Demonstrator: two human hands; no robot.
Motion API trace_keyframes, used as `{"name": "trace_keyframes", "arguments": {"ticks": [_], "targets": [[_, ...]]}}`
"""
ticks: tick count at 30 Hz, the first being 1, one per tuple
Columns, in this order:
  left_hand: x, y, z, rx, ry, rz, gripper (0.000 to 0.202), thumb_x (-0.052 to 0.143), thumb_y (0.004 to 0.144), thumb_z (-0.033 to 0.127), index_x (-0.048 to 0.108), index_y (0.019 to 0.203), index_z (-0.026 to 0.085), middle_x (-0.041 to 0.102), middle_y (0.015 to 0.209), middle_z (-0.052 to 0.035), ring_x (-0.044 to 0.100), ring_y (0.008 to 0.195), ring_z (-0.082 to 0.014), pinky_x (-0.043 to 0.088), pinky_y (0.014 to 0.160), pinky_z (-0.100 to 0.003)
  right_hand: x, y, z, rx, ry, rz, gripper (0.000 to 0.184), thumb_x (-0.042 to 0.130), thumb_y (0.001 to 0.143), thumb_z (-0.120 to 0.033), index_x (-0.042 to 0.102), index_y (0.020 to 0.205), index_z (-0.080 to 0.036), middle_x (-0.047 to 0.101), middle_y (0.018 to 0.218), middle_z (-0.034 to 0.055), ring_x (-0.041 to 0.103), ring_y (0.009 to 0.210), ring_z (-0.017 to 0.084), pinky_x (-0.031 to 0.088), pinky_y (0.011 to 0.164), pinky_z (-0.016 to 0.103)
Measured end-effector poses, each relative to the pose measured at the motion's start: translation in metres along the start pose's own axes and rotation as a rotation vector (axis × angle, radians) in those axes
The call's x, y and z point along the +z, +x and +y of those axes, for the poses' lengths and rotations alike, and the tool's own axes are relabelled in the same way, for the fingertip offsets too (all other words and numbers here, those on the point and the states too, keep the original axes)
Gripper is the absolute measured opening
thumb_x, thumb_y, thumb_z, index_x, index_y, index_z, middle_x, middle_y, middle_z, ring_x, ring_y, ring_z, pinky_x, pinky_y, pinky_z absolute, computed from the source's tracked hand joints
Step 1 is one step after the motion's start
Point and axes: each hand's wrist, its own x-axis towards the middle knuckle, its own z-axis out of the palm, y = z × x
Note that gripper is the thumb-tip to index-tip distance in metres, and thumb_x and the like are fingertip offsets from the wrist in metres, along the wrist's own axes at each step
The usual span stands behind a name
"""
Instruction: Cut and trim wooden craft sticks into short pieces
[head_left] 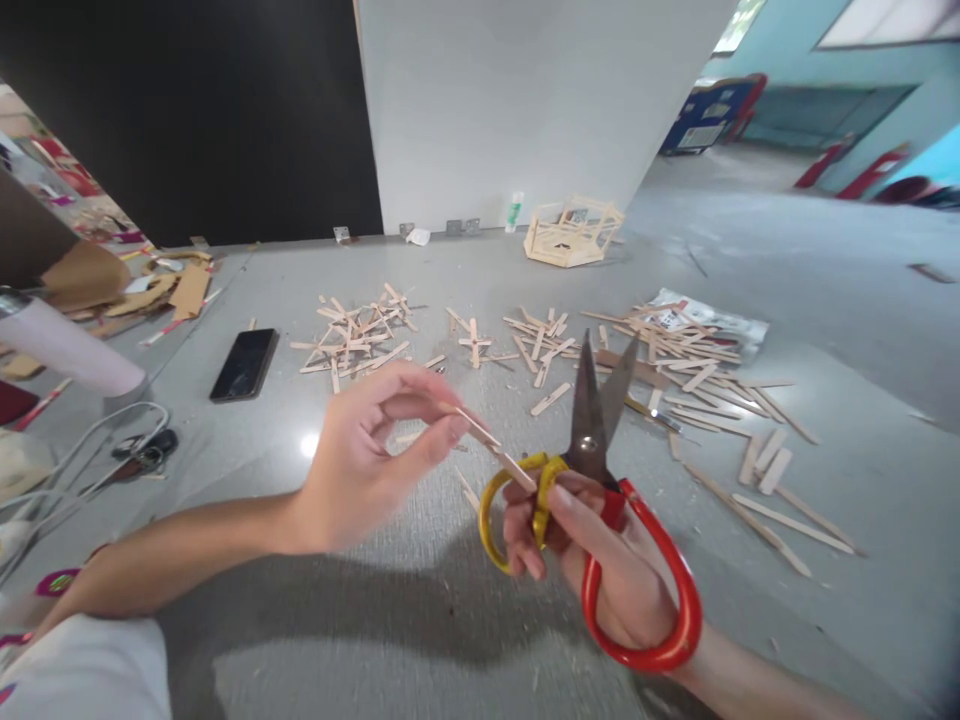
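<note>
Between the thumb and fingers of my left hand (375, 455) is one end of a thin wooden stick (499, 455). The stick's other end reaches the fingertips of my right hand (592, 545). That hand also holds a pair of scissors (592, 440), with one yellow and one red handle. The scissor blades stand apart and point away from me, with nothing between them. Beyond my hands lie loose piles of cut wooden pieces (356, 330), and a small star-shaped piece made of sticks (474, 343) rests among them.
A black phone (244, 365) lies at the left, near a pale bottle (71, 345) and white cables (97, 440). An octagonal stick frame (574, 235) and a glue tube (514, 212) stand by the back panel. Longer sticks (697, 370) and a cutter knife (652, 412) lie at the right.
</note>
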Motion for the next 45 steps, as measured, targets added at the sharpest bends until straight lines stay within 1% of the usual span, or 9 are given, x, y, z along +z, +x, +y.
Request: {"name": "trace_keyframes", "arguments": {"ticks": [5, 9, 13, 17, 19, 23, 29, 34, 45], "targets": [[0.004, 0.001, -0.007, -0.040, 0.079, -0.096, 0.011, 0.070, 0.099, 0.023, 0.060, 0.095, 0.019, 0.082, 0.092, -0.0074, 0.077, 0.085, -0.0186, 0.058, 0.078, -0.030, -0.004, -0.002, -0.002, -0.012, -0.093, 0.072, 0.039, 0.067, 0.102, -0.050, 0.069, 0.078, -0.019, 0.065, 0.063, -0.0002, 0.058, 0.052, 0.013, 0.054, 0.057, 0.027], [0.003, 0.001, -0.010, 0.014, 0.342, -0.137, 0.003, 0.069, 0.095, 0.016, 0.068, 0.094, 0.019, 0.074, 0.080, -0.0018, 0.067, 0.072, -0.0131, 0.053, 0.068, -0.025, -0.007, -0.005, 0.000, -0.031, -0.199, 0.117, 0.041, 0.068, 0.101, -0.050, 0.066, 0.072, -0.021, 0.065, 0.064, -0.0005, 0.059, 0.055, 0.014, 0.054, 0.059, 0.028], [0.004, -0.002, -0.016, 0.180, 0.477, -0.217, 0.003, 0.072, 0.095, 0.017, 0.072, 0.098, 0.019, 0.071, 0.077, -0.0013, 0.061, 0.063, -0.0114, 0.052, 0.062, -0.023, -0.006, -0.005, -0.003, 0.009, -0.208, 0.127, 0.046, 0.068, 0.100, -0.055, 0.065, 0.069, -0.021, 0.065, 0.062, -0.0008, 0.059, 0.052, 0.013, 0.053, 0.057, 0.028], [0.004, -0.004, -0.025, 0.347, 0.550, -0.172, 0.009, 0.078, 0.096, 0.027, 0.072, 0.097, 0.021, 0.071, 0.078, -0.0012, 0.063, 0.063, -0.0118, 0.053, 0.060, -0.022, -0.003, -0.005, -0.005, 0.013, -0.242, 0.094, 0.050, 0.067, 0.100, -0.055, 0.062, 0.064, -0.022, 0.061, 0.055, -0.0015, 0.059, 0.052, 0.014, 0.054, 0.059, 0.029], [0.003, -0.004, -0.027, 0.433, 0.584, -0.171, 0.002, 0.073, 0.099, 0.022, 0.072, 0.098, 0.021, 0.071, 0.079, -0.0015, 0.064, 0.063, -0.0118, 0.053, 0.061, -0.021, -0.004, -0.007, -0.005, 0.001, -0.262, 0.088, 0.050, 0.065, 0.102, -0.054, 0.062, 0.064, -0.022, 0.060, 0.054, -0.0017, 0.058, 0.051, 0.014, 0.054, 0.059, 0.029], [-0.001, -0.003, -0.025, 0.596, 0.647, -0.262, 0.022, 0.059, 0.100, 0.006, 0.071, 0.113, 0.019, 0.075, 0.089, -0.0069, 0.070, 0.076, -0.0158, 0.056, 0.068, -0.023, -0.006, -0.009, -0.005, -0.036, -0.290, 0.103, 0.050, 0.063, 0.103, -0.055, 0.062, 0.065, -0.022, 0.061, 0.053, -0.0020, 0.057, 0.050, 0.013, 0.054, 0.060, 0.028], [-0.006, 0.004, -0.010, 0.372, 0.499, -0.362, 0.020, 0.062, 0.098, 0.007, 0.072, 0.113, 0.016, 0.076, 0.092, -0.0070, 0.071, 0.079, -0.0147, 0.058, 0.075, -0.022, -0.001, -0.006, -0.013, -0.067, -0.354, 0.173, 0.049, 0.068, 0.098, -0.056, 0.058, 0.063, -0.023, 0.061, 0.051, -0.0014, 0.057, 0.047, 0.014, 0.052, 0.051, 0.027], [-0.013, 0.012, -0.003, 0.314, 0.437, -0.522, 0.025, 0.060, 0.101, 0.008, 0.073, 0.120, 0.018, 0.080, 0.100, -0.0081, 0.076, 0.088, -0.0151, 0.058, 0.082, -0.022, 0.002, -0.007, -0.014, -0.059, -0.359, 0.210, 0.042, 0.073, 0.093, -0.059, 0.064, 0.074, -0.022, 0.060, 0.050, -0.0029, 0.053, 0.040, 0.012, 0.048, 0.042, 0.023], [-0.015, 0.011, 0.001, 0.098, 0.514, -0.673, 0.012, 0.064, 0.102, 0.011, 0.072, 0.109, 0.016, 0.078, 0.092, -0.0007, 0.072, 0.079, -0.0092, 0.051, 0.076, -0.016, 0.001, -0.006, -0.014, -0.049, -0.390, 0.201, 0.037, 0.075, 0.093, -0.053, 0.066, 0.075, -0.021, 0.062, 0.052, -0.0025, 0.057, 0.042, 0.010, 0.050, 0.043, 0.019]]}}
